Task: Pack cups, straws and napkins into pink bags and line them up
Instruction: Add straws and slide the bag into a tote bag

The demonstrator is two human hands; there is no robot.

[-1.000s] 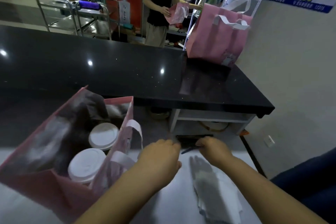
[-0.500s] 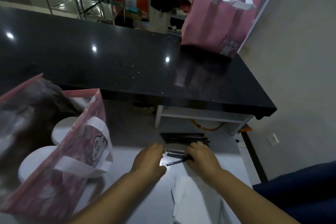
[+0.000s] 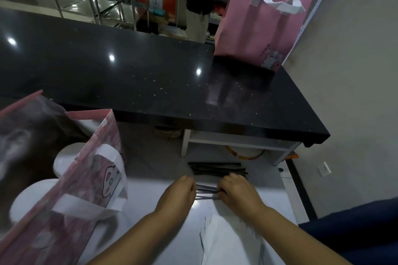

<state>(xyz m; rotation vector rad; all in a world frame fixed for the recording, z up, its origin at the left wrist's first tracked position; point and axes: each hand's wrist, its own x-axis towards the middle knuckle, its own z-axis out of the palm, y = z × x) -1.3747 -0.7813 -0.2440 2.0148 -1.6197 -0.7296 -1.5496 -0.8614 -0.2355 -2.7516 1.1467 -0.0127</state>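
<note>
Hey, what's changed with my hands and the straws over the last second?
Then only one straw showed at the right hand; now it and the left hand grip several straws between them, pulled slightly clear of the pile. The near bag with its cups, the napkins and the far bag stayed put.

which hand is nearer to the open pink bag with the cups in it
Left. The left hand is just right of the open pink bag, apart from it; the right hand is farther right, past the straws both hands grip.
</note>
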